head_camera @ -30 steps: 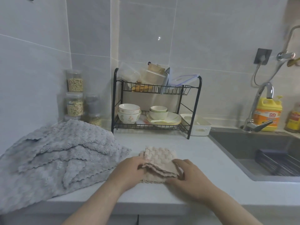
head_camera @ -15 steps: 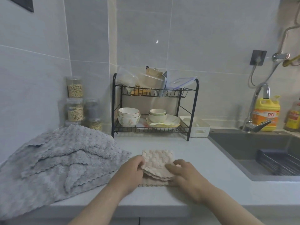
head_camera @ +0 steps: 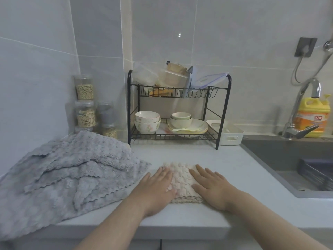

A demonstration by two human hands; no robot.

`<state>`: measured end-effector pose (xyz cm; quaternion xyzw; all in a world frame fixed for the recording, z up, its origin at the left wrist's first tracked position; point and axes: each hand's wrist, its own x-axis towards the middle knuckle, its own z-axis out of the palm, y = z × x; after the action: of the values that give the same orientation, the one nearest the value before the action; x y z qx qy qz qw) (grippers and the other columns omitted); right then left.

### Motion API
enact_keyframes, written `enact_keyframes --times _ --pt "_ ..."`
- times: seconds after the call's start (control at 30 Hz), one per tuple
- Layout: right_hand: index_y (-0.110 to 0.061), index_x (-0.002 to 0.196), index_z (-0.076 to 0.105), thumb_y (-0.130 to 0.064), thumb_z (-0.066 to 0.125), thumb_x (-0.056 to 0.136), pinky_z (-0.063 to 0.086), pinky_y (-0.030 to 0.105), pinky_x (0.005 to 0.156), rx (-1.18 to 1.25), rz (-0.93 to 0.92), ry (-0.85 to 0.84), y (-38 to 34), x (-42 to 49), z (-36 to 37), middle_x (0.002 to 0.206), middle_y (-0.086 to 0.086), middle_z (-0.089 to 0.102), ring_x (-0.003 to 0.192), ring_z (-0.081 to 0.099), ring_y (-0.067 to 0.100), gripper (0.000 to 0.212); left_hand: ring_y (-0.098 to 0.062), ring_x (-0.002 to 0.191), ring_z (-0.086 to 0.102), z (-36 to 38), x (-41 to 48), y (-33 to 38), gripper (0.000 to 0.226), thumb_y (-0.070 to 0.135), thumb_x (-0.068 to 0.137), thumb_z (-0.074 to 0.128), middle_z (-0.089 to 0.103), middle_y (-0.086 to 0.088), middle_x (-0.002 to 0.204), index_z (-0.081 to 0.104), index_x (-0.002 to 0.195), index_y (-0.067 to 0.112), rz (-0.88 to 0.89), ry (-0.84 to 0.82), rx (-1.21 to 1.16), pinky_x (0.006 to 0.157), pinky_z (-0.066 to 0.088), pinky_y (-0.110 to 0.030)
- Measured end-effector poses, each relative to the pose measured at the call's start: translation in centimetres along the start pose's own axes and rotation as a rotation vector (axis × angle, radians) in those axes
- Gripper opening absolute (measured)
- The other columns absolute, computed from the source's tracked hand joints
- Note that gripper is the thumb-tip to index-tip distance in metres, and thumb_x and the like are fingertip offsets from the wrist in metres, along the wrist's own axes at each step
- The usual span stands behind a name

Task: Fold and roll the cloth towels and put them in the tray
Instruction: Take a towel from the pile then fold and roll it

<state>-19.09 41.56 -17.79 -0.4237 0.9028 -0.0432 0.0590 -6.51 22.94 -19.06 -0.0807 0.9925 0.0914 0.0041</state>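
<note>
So far only the folding is in hand: low in the middle of the frame my left hand [head_camera: 158, 186] and right hand [head_camera: 212, 186] lie flat, fingers spread and gripping nothing, pressing the folded beige towel [head_camera: 182, 179] onto the counter [head_camera: 180, 154]. It is not yet rolled, I'd say, and the white tray [head_camera: 232, 136], at centre right beside the rack [head_camera: 178, 109], shows no towel in the part I can see. At lower left the grey towels [head_camera: 68, 170] lie heaped and unfolded, so most of the job is left.
</note>
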Motion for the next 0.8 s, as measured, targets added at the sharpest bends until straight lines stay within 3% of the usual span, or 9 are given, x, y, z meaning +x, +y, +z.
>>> enact_keyframes --times 0.1,0.13,0.2,0.23,0.3,0.4,0.5,0.63,0.8 --pt "-0.023 0.146 0.032 -0.06 0.031 0.093 0.018 0.033 0.114 0.205 0.094 0.145 0.1 -0.3 -0.1 0.153 -0.002 0.029 0.144 0.02 0.021 0.064 -0.004 0.143 -0.019 -0.1 -0.3 0.3 0.067 0.056 0.096 0.014 -0.016 0.011 0.158 -0.009 0.152 0.026 -0.008 0.016 0.004 0.12 -0.006 -0.038" --pt "-0.022 0.123 0.052 -0.066 0.032 0.087 0.03 0.031 0.102 0.219 0.124 0.206 0.1 -0.3 -0.1 0.132 -0.005 0.048 0.129 0.038 0.023 0.06 -0.005 0.143 -0.019 -0.2 -0.5 0.5 0.068 0.056 0.096 0.016 -0.015 0.011 0.159 -0.008 0.152 0.026 -0.009 0.036 -0.017 0.12 -0.005 -0.038" --pt "-0.026 0.078 0.047 -0.071 0.035 0.075 0.035 0.029 0.077 0.176 0.104 0.286 0.0 -0.6 -0.2 0.088 -0.008 0.052 0.093 0.05 0.02 0.047 -0.005 0.144 -0.016 -0.6 -0.7 1.0 0.07 0.057 0.095 0.026 -0.011 0.013 0.159 -0.002 0.153 0.028 -0.02 0.094 -0.127 0.12 -0.004 -0.037" --pt "-0.023 0.077 0.045 -0.066 0.042 0.075 0.036 0.03 0.071 0.217 0.074 0.31 0.0 -0.8 -0.2 0.082 -0.007 0.052 0.085 0.051 0.02 0.044 -0.005 0.145 -0.014 -1.0 -0.6 1.1 0.071 0.058 0.094 0.032 -0.008 0.014 0.159 0.003 0.153 0.029 -0.026 0.156 -0.205 0.12 -0.002 -0.036" --pt "-0.022 0.097 0.053 -0.044 0.056 0.082 0.04 0.027 0.072 0.323 -0.012 0.356 0.1 -1.0 0.0 0.091 -0.007 0.06 0.087 0.055 0.018 0.027 -0.004 0.146 -0.008 -2.4 0.1 1.5 0.076 0.057 0.091 0.044 -0.001 0.016 0.159 0.006 0.152 0.031 -0.018 0.3 -0.337 0.12 0.002 -0.035" --pt "-0.028 0.125 0.055 -0.016 0.056 0.083 0.041 0.015 0.081 0.377 -0.183 0.497 0.1 -1.7 0.1 0.107 -0.008 0.065 0.098 0.057 0.011 0.044 -0.011 0.143 0.023 -5.0 2.5 2.5 0.092 0.051 0.072 0.065 0.029 0.01 0.153 0.022 0.15 0.026 0.004 0.228 -0.359 0.119 0.02 -0.037" --pt "-0.034 0.13 0.052 -0.015 0.061 0.085 0.039 0.006 0.081 0.531 -0.128 0.608 0.4 -1.8 0.3 0.103 -0.011 0.066 0.094 0.06 0.006 0.05 -0.01 0.081 0.066 -6.3 4.1 3.7 0.032 0.025 0.069 0.072 0.07 0.0 0.093 0.068 0.098 0.013 0.033 0.085 -0.647 0.082 0.056 -0.039" --pt "-0.016 0.097 0.064 -0.047 0.073 0.076 0.05 0.039 0.07 1.259 0.16 0.455 1.6 -1.5 -0.8 0.088 0.014 0.069 0.086 0.068 0.031 0.039 -0.021 0.08 0.07 -4.9 4.4 3.7 0.014 0.001 0.081 0.068 0.073 -0.013 0.094 0.069 0.094 0.005 -0.09 0.19 -1.214 0.073 0.058 -0.034" --pt "0.003 0.083 0.066 -0.016 0.071 0.076 0.05 0.063 0.069 1.329 0.125 0.339 1.4 -1.7 -0.9 0.082 0.032 0.066 0.072 0.062 0.033 0.02 -0.03 0.093 0.07 -2.4 3.3 3.9 0.025 0.001 0.084 0.065 0.073 -0.017 0.101 0.063 0.108 0.0 -0.154 0.222 -1.561 0.075 0.057 -0.038"
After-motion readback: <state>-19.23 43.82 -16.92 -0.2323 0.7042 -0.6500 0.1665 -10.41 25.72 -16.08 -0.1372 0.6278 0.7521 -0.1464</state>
